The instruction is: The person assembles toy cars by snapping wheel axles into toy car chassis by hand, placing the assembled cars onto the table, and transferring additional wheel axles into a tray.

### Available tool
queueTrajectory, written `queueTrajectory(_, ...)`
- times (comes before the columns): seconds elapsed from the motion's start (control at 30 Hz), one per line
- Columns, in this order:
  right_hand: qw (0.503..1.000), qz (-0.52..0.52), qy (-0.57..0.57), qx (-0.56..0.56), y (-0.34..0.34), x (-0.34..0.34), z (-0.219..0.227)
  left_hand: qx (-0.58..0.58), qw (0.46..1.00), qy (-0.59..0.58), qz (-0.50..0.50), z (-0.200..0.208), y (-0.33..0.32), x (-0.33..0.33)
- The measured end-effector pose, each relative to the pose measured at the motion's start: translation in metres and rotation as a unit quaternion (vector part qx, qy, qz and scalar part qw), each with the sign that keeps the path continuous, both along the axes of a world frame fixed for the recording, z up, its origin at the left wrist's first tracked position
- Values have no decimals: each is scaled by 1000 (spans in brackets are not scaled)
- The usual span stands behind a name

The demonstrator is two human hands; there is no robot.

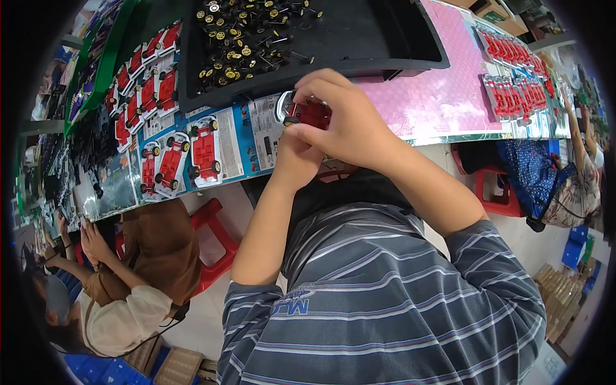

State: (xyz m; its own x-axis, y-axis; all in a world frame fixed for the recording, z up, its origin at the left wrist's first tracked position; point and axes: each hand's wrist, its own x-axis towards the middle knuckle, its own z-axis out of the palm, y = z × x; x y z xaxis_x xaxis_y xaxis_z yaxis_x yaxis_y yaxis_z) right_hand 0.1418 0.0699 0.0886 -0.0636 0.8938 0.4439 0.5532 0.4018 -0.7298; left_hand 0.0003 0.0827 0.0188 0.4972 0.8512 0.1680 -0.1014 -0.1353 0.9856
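Note:
Over the table edge, just in front of the black tray, I hold a toy car point(314, 115) with its red underside turned up and a silver-white body edge showing. My left hand point(297, 162) supports it from the near side, fingers mostly hidden. My right hand point(351, 119) curls over it from the right, thumb and fingers closed round it. One black wheel with a yellow hub shows at the car's left. Close by on the left lie several upturned toy cars point(204, 154) with wheels fitted. Many wheel-and-axle pieces point(244, 54) are heaped in the tray.
The black tray point(410, 67) spans the table ahead. More upturned cars point(151, 90) sit farther left, beside a green crate point(96, 83). Rows of red car bodies point(513, 96) stand right, past a pink sheet point(436, 106). A seated co-worker point(122, 314) is at left, near a red stool point(218, 247).

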Motion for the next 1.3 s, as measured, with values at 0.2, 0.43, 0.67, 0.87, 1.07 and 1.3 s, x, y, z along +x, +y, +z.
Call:
queueTrajectory(0.2,999,3,32,15,-5,35,-2,-234,967,-102,-21,16,-9,-22)
queueTrajectory(0.43,993,-115,-5,-37,-33,82,-63,-143,983,-80,88,46,-41,-99)
queueTrajectory(0.67,988,-112,-66,-87,-23,67,-58,-35,915,46,400,92,12,-224)
queueTrajectory(0.87,989,-111,-64,-78,-26,69,-61,-39,861,238,448,73,87,-363)
queueTrajectory(1.07,988,-116,-85,-64,-28,70,-58,-206,898,166,353,31,113,-388)
queueTrajectory(1.3,989,-112,-87,-35,-31,69,-58,-151,858,336,358,19,121,-398)
